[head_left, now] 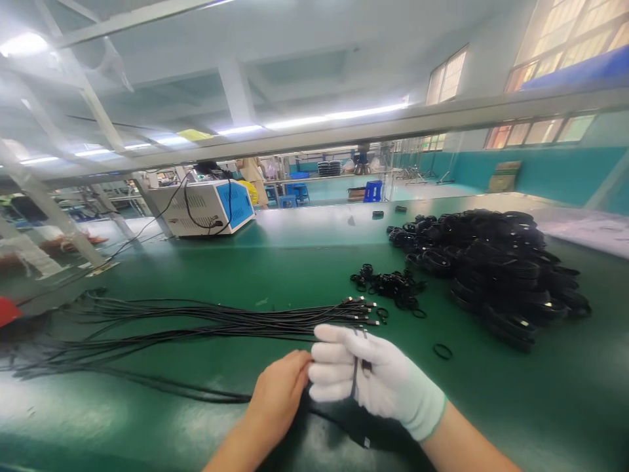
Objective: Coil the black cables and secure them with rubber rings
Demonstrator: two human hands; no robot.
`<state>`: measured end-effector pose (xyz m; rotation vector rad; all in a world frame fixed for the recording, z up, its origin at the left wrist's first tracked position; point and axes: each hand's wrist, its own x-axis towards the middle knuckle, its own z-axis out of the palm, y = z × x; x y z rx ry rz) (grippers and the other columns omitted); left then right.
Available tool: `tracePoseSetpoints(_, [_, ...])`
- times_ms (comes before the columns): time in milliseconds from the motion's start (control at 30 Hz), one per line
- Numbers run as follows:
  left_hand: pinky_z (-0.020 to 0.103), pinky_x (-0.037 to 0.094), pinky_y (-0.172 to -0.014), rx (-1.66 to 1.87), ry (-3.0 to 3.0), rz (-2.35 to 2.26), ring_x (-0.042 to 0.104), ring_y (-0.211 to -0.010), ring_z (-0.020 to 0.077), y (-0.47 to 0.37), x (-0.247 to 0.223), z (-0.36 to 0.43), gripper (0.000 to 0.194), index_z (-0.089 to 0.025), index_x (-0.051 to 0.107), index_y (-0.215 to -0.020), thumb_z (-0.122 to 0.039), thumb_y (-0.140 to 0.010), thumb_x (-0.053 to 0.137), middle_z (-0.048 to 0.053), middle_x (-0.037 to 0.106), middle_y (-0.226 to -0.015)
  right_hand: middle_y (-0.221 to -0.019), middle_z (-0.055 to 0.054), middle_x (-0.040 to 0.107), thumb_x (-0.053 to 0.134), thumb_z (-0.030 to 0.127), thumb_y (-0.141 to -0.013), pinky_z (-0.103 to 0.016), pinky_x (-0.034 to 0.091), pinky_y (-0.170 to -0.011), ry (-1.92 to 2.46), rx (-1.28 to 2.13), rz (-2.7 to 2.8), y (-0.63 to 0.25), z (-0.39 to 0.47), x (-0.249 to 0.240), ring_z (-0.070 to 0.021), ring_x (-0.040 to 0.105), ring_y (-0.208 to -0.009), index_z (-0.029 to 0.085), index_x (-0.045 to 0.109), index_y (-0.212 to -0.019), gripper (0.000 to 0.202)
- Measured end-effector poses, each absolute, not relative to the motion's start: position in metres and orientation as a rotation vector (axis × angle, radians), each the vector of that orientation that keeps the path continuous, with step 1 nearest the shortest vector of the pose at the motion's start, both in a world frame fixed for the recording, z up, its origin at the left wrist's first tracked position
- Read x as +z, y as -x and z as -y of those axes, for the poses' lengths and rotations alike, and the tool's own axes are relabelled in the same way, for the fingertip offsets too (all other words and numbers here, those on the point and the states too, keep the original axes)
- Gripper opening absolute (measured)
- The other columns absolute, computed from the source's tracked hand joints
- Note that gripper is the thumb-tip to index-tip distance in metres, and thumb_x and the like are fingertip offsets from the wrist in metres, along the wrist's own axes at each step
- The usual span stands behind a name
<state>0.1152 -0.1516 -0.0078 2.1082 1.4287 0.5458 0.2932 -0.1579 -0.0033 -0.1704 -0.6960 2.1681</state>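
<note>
My bare left hand (281,387) is closed, its fingertips against the fingers of my right hand. A black cable (230,397) runs from the left of the table into my left hand. My right hand (366,370), in a white glove, has its fingers curled, with a dark strand of cable across them and a small black piece at the palm. A loose cable end with a light-coloured tip (366,443) lies below the glove. Beyond my hands, a bundle of straight black cables (236,318) stretches leftward, its plugs near the glove.
A large pile of coiled black cables (496,262) stands at right. A small heap of black rings (393,283) and a single ring (443,352) lie on the green table (295,275). A white-and-blue machine (206,206) sits at the back left. A metal bar (314,134) crosses above.
</note>
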Motion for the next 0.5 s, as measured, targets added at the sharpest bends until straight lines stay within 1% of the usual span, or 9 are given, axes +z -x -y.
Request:
tracePoseSetpoints(67, [0.022, 0.037, -0.058, 0.374, -2.380, -1.568, 0.059, -0.065, 0.0151, -0.114, -0.022, 0.169, 0.022, -0.023, 0.061, -0.079, -0.018, -0.086, 0.041, 0.000, 0.064, -0.074, -0.099, -0.008, 0.063, 0.060, 0.035, -0.082, -0.046, 0.040, -0.090, 0.228, 2.032, 0.655, -0.297, 0.153, -0.002, -0.0203, 0.061, -0.088, 0.016, 0.056, -0.108, 0.033])
tracePoseSetpoints(133, [0.024, 0.032, -0.052, 0.306, -2.683, -1.538, 0.056, -0.056, 0.0141, -0.115, -0.019, 0.185, 0.020, -0.023, 0.059, -0.074, -0.014, -0.084, 0.044, -0.001, 0.062, -0.067, -0.104, -0.011, 0.062, 0.058, 0.032, -0.084, -0.048, 0.038, -0.092, 0.298, 1.974, 0.661, -0.298, 0.153, -0.006, -0.0231, 0.061, -0.094, 0.014, 0.057, -0.109, 0.031])
tracePoseSetpoints(200, [0.026, 0.031, -0.052, 0.407, -2.942, -1.352, 0.053, -0.054, 0.0140, -0.117, 0.002, 0.191, 0.018, -0.021, 0.057, -0.070, -0.016, -0.084, 0.047, -0.001, 0.059, -0.063, -0.101, -0.014, 0.063, 0.058, 0.028, -0.085, -0.048, 0.039, -0.090, 0.332, 2.040, 0.738, -0.296, 0.157, -0.013, -0.0234, 0.062, -0.092, 0.011, 0.057, -0.109, 0.030])
tracePoseSetpoints(233, [0.027, 0.031, -0.054, 0.504, -3.011, -1.239, 0.053, -0.055, 0.0141, -0.118, 0.018, 0.190, 0.018, -0.021, 0.057, -0.069, -0.019, -0.085, 0.049, -0.001, 0.058, -0.062, -0.098, -0.014, 0.063, 0.059, 0.027, -0.084, -0.047, 0.041, -0.087, 0.313, 2.110, 0.791, -0.294, 0.160, -0.016, -0.0227, 0.063, -0.088, 0.009, 0.057, -0.108, 0.030])
tracePoseSetpoints(300, [0.027, 0.034, -0.059, 0.564, -2.970, -1.161, 0.053, -0.061, 0.0140, -0.119, 0.049, 0.179, 0.014, -0.020, 0.060, -0.071, -0.027, -0.083, 0.057, -0.001, 0.060, -0.067, -0.092, -0.015, 0.063, 0.063, 0.028, -0.080, -0.044, 0.043, -0.080, 0.210, 2.281, 0.874, -0.289, 0.166, -0.021, -0.0213, 0.062, -0.080, 0.006, 0.057, -0.106, 0.034])
tracePoseSetpoints(367, [0.024, 0.037, -0.062, 0.562, -2.761, -1.101, 0.055, -0.066, 0.0127, -0.119, 0.070, 0.163, 0.009, -0.021, 0.063, -0.074, -0.028, -0.078, 0.064, -0.002, 0.062, -0.071, -0.083, -0.011, 0.060, 0.069, 0.030, -0.074, -0.036, 0.043, -0.071, 0.098, 2.422, 0.870, -0.284, 0.171, -0.022, -0.0179, 0.060, -0.072, 0.005, 0.056, -0.101, 0.038])
tracePoseSetpoints(433, [0.020, 0.040, -0.062, 0.562, -2.464, -1.036, 0.056, -0.068, 0.0114, -0.120, 0.072, 0.149, 0.006, -0.020, 0.066, -0.073, -0.026, -0.074, 0.068, -0.003, 0.062, -0.072, -0.072, -0.003, 0.052, 0.075, 0.028, -0.067, -0.026, 0.037, -0.062, 0.026, 2.528, 0.798, -0.279, 0.174, -0.019, -0.0111, 0.052, -0.061, 0.008, 0.055, -0.090, 0.037])
tracePoseSetpoints(500, [0.019, 0.042, -0.061, 0.595, -2.174, -0.998, 0.057, -0.068, 0.0117, -0.120, 0.058, 0.139, 0.007, -0.017, 0.067, -0.074, -0.024, -0.075, 0.065, -0.001, 0.063, -0.072, -0.065, 0.004, 0.040, 0.077, 0.025, -0.062, -0.022, 0.029, -0.058, -0.030, 2.562, 0.729, -0.274, 0.176, -0.013, -0.0064, 0.041, -0.055, 0.011, 0.050, -0.080, 0.036])
